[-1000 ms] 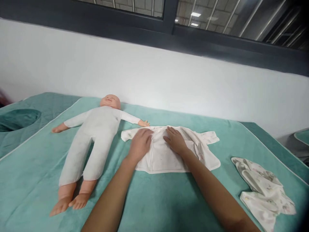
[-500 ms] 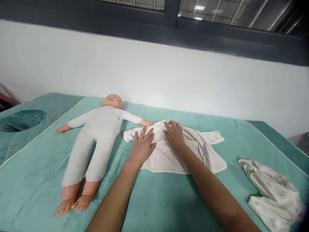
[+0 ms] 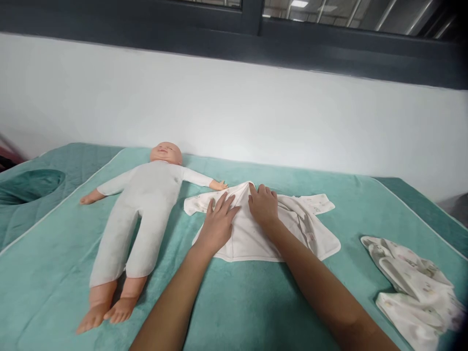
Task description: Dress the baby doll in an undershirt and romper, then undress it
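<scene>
A white baby shirt (image 3: 256,243) with small printed figures on its sleeves lies spread on the green bed cover. My left hand (image 3: 218,222) rests on its left part, fingers stretched and apart, palm down. At the collar, my right hand (image 3: 263,204) is closed on the shirt's upper edge, its fingers curled and the cloth raised to a small peak by the index finger. To the left, a baby doll (image 3: 148,195) in a white body lies on its back, one hand close to the shirt's left sleeve.
A crumpled white printed baby garment (image 3: 413,287) lies at the right on the green bed cover (image 3: 234,302). Behind the bed runs a white wall (image 3: 234,117) under a dark window frame (image 3: 164,34). A green cushion with a hollow (image 3: 32,185) sits at far left.
My left hand has slid slightly inward over the shirt, its fingers shifting right. The cloth at the collar by my right index finger stands up a little more. The view has shifted slightly.
</scene>
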### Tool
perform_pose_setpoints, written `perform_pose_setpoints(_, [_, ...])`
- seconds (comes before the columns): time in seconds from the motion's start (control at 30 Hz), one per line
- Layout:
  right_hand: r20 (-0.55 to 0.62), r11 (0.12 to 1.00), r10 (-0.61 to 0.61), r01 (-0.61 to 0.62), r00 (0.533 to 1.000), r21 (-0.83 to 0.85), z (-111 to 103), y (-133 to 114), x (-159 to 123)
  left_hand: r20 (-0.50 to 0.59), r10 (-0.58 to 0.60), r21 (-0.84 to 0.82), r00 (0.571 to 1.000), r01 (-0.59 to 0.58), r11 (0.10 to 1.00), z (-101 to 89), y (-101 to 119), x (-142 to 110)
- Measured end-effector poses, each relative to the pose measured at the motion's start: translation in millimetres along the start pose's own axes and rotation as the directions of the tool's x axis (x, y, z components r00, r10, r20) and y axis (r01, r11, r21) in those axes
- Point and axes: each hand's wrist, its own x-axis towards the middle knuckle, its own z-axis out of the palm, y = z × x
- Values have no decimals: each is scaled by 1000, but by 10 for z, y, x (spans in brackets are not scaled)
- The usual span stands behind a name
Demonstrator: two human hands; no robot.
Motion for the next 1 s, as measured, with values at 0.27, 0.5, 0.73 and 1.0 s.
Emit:
perform_pose_setpoints(0.27, [61,995,55,-60,997,76,17,-10,-21,14,-89,-5,996,89,996,39,-39,-11])
perform_pose_setpoints(0.5, [72,984,21,-33,997,173,169,73,-18,-12,-135,-29,991,135,990,97,-24,3])
perform_pose_setpoints(0.73, [-36,840,54,-26,998,541,7,663,-77,-221,-386,-148,896,361,921,-108,-336,-9])
perform_pose_setpoints(1.0, [-125,789,613,-597,780,146,-128,2275,-575,-143,-477,48,867,488,872,-206,-530,-93])
